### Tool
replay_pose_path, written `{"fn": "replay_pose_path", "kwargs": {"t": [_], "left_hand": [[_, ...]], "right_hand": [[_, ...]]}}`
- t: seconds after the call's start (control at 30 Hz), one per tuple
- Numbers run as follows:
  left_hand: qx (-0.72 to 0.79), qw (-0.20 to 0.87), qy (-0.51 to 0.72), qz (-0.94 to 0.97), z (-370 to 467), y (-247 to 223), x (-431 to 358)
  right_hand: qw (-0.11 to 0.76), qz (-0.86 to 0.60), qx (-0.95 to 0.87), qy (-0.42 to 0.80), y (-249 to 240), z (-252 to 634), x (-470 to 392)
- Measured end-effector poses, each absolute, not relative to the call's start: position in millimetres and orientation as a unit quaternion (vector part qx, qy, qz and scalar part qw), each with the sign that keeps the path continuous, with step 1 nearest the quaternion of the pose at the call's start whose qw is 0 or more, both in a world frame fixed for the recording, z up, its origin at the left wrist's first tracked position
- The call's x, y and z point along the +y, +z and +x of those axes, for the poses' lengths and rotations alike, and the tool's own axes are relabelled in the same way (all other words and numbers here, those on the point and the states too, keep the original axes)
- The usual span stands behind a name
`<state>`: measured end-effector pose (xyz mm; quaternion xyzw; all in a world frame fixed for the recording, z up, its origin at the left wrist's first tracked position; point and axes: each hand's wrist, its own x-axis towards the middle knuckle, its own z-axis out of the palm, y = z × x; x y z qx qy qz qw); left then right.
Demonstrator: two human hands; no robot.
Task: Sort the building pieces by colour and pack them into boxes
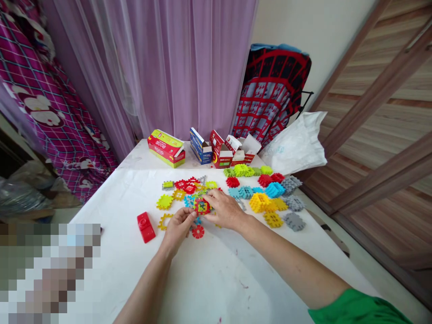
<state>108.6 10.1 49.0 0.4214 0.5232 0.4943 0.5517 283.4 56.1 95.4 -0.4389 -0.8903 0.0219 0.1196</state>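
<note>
At the middle of the table, my left hand (179, 226) pinches the near left edge of a small red toothed building piece (201, 206) with a yellow and dark pattern in its centre. My right hand (225, 209) has its fingers curled over the right side of the same piece. A red flower-shaped disc (198, 231) lies just below it. Left of my left hand are a yellow open-frame piece (165, 221) and a lime toothed piece (164, 201). Red linking pieces (186, 184) lie beyond. My fingers partly hide the pieces underneath.
To the right lie sorted stacks of yellow (261, 203), blue (274, 190), grey (294, 221) and green pieces (243, 170). A red plastic part (146, 227) lies at left. Several cardboard boxes (166, 148) stand at the back, beside a white sack (293, 144). A blurred patch covers the lower left.
</note>
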Motion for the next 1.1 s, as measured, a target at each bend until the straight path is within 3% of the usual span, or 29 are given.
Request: {"fn": "replay_pose_path", "kwargs": {"t": [0.6, 0.8, 1.1], "left_hand": [[0.517, 0.567, 0.439, 0.468, 116.3, 44.1, 7.2], [0.555, 0.512, 0.487, 0.440, 111.7, 36.8, 13.5], [0.560, 0.467, 0.513, 0.453, 105.0, 25.3, 16.1]], "right_hand": [[0.064, -0.392, -0.917, 0.037, 98.5, 297.3, 53.3], [0.055, -0.494, -0.868, 0.008, 120.7, 338.2, 102.2], [-0.106, -0.590, -0.800, -0.015, 119.7, 389.4, 191.0]]}}
